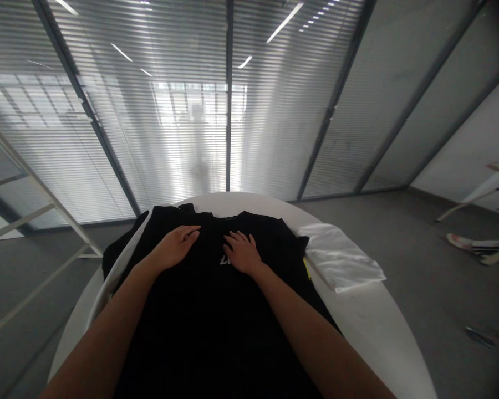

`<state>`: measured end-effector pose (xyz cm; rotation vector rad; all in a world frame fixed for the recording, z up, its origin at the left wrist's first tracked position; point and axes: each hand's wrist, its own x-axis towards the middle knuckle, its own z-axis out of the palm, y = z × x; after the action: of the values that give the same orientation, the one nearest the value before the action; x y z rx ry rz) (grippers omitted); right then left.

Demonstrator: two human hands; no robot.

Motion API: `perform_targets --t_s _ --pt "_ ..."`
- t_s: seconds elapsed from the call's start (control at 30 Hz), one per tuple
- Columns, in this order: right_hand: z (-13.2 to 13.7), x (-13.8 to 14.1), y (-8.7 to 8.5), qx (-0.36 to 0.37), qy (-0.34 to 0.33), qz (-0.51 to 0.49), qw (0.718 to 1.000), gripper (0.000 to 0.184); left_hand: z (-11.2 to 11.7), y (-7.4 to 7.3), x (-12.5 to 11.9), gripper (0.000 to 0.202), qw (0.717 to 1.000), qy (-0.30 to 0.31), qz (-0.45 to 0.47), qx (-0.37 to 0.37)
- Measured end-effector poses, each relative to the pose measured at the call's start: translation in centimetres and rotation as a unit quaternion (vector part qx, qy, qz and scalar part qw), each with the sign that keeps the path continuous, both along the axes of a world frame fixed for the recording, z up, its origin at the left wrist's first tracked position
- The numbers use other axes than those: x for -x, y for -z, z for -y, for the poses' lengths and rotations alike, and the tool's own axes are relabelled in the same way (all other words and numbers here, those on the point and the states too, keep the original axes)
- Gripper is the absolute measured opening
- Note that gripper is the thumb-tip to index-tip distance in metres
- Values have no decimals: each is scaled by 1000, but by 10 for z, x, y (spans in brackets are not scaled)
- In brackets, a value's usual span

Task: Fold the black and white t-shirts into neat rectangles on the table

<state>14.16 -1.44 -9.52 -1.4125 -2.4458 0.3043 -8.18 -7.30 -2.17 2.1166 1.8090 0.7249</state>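
Observation:
A black T-shirt [208, 316] lies spread on the round white table [378, 327], its neckline toward the far edge. White printing shows on its chest, partly covered by my right hand [243, 252]. That hand rests flat on the shirt with its fingers spread. To the left of the print, my left hand [178, 244] lies on the cloth, fingers stretched out and the thumb beside them; nothing shows in its grasp. Along the shirt's left side runs a strip of white cloth [127, 257], with more black fabric [118, 244] beyond it.
On the table's right lies a folded, shiny white cloth or bag [343, 257], with a bit of yellow [307, 269] near the shirt's edge. A pale metal frame [45, 194] stands at the left. Glass partitions with blinds [183, 138] rise behind. Shoes [478, 244] are on the right floor.

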Motion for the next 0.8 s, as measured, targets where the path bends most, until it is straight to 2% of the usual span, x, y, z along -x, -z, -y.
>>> perform_targets --t_s 0.13,0.2,0.43,0.53,0.67,0.73,0.8 --pt "4 1 -3 -27 -5 -30 999 42 -5 20 16 48 986 -30 -152 55" --pt "8 2 -6 -44 -12 -33 998 40 -3 25 18 49 977 -58 -191 72" --pt "14 3 -11 -57 -37 -27 997 36 -1 20 26 52 956 -132 -247 85" --pt "15 5 -11 -51 -37 -17 998 36 -3 20 33 54 960 -132 -222 105" --pt "16 7 -10 -43 -36 -14 998 37 -5 25 41 68 974 -84 -136 158" --pt "16 8 -9 -39 -37 -16 998 37 -4 25 43 67 981 -69 -102 150" --pt "15 8 -10 -29 -37 -19 999 36 -4 23 43 60 987 -87 -53 125"
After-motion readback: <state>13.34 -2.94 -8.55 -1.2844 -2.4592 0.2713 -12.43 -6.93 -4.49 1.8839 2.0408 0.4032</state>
